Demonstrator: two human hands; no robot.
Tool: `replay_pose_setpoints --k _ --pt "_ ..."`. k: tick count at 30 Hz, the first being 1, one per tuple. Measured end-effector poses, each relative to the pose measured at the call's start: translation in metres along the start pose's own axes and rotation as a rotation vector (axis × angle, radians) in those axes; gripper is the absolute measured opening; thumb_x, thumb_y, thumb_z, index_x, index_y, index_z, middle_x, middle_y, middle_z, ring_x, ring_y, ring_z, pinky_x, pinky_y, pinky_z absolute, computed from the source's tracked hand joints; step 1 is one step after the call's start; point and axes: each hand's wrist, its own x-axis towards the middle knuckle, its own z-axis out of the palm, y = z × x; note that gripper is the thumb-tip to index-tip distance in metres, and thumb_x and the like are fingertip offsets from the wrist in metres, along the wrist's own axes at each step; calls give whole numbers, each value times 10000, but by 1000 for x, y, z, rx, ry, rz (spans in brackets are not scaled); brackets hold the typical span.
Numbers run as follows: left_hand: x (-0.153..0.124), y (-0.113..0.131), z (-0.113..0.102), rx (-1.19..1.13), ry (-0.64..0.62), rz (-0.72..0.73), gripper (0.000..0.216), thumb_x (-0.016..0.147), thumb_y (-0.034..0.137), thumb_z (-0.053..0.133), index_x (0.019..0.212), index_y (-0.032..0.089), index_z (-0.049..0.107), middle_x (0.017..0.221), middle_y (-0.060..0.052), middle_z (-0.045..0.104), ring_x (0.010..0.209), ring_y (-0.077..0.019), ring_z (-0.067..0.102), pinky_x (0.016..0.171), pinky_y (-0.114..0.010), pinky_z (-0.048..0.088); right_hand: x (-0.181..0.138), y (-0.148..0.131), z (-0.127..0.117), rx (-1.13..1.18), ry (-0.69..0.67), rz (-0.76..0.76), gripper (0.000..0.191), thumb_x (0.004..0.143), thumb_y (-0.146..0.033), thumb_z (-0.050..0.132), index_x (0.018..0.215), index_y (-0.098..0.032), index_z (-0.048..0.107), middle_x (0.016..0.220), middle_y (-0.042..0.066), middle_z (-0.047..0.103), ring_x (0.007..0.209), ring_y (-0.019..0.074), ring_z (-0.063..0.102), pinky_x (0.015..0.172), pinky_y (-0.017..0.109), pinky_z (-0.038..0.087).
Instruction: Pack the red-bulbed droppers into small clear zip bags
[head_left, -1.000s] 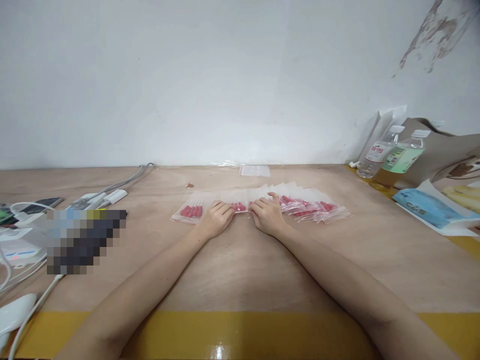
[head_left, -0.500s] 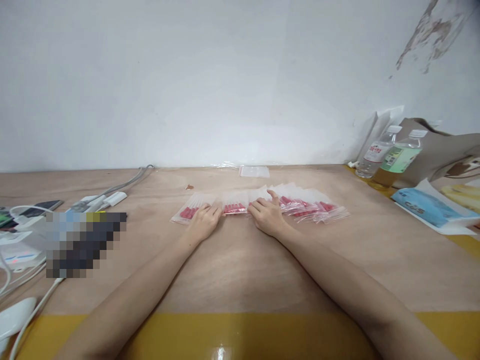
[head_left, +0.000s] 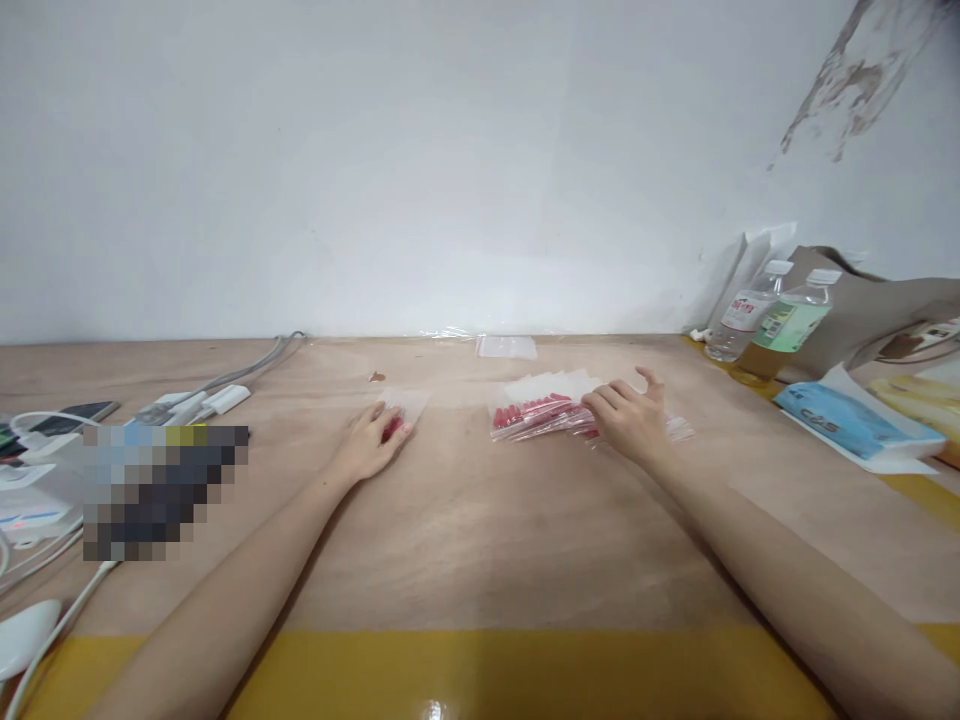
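My left hand (head_left: 373, 440) lies over a small clear plastic bag (head_left: 409, 402) with red pieces inside, its fingers stretched out and thumb apart. To the right, a fanned row of similar clear bags (head_left: 536, 410) lies overlapping on the wooden table (head_left: 450, 540), red pieces showing in their lower parts. Above the right end of that row is my right hand (head_left: 630, 415), fingers spread and thumb raised; it covers some of the bags. Whether its fingertips touch them I cannot tell. What the red pieces are is too small to make out.
Near the wall lies a flat stack of white bags (head_left: 507, 347). Two bottles (head_left: 750, 312), (head_left: 795, 320) and a blue tissue pack (head_left: 855, 418) stand at the right. Cables (head_left: 240, 372), chargers (head_left: 225, 400) and a blurred dark object (head_left: 165, 495) occupy the left side.
My left hand has moved left onto the separate bag. The right hand has moved right along the row, and the bag that lay between the hands is now at the row's left end.
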Motion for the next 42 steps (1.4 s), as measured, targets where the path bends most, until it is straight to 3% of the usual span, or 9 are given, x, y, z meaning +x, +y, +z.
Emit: replay_pose_setpoints --k 3,6,10,15,19,22,25,31,42 --pt "1 18 16 -47 8 -2 520 855 501 331 1172 148 545 1288 -142 446 1238 -296 341 1009 -459 266 -2 2 -14 68 -28 -50 158 792 -247 482 708 -180 598 659 6 593 710 141 482 925 425 176" --pt "5 48 33 -111 41 -6 479 894 428 281 1190 144 527 1280 -119 464 1260 -249 323 1033 -415 263 11 -21 -22 174 15 -76 223 781 -357 500 781 -164 612 750 38 616 750 161 484 906 421 196" --pt "11 77 47 -183 93 -12 453 911 340 256 1256 121 452 1317 -121 417 1274 -209 305 1028 -357 303 37 -76 -12 266 12 -241 203 817 -286 458 759 -159 605 765 48 610 762 160 458 865 403 219" --pt "5 71 33 -232 59 96 448 843 372 449 1238 163 477 1302 -106 434 1204 -228 411 992 -354 361 53 -115 17 231 -5 -325 217 839 -147 416 760 -161 618 725 48 603 740 155 433 854 422 211" --pt "-4 56 23 -226 -36 401 439 788 399 558 1182 206 540 1253 -98 492 1140 -249 479 931 -380 425 52 -118 30 232 28 -339 244 839 -123 432 687 -169 617 672 25 598 717 143 431 882 428 197" --pt "-2 54 25 -155 70 557 409 802 386 556 1159 187 557 1189 -121 536 1083 -254 523 882 -396 464 50 -119 33 252 8 -270 235 827 -104 447 682 -176 618 657 12 595 708 134 433 897 431 180" --pt "4 59 30 -127 184 636 347 800 361 569 1089 170 593 1087 -112 584 1021 -231 555 865 -375 474 48 -121 33 275 -27 -203 229 825 -105 441 689 -176 611 668 12 597 714 133 437 907 442 161" --pt "10 72 35 -103 253 762 146 842 253 517 881 183 639 910 -53 638 867 -170 587 798 -322 488 47 -122 34 301 -67 -164 204 808 -116 434 696 -171 595 663 13 589 731 138 435 927 462 132" --pt "20 82 37 71 325 930 226 867 149 400 771 151 605 812 -83 646 789 -179 596 728 -344 486 45 -124 35 320 -47 -154 195 807 -130 426 731 -163 602 695 22 586 742 144 446 939 455 139"
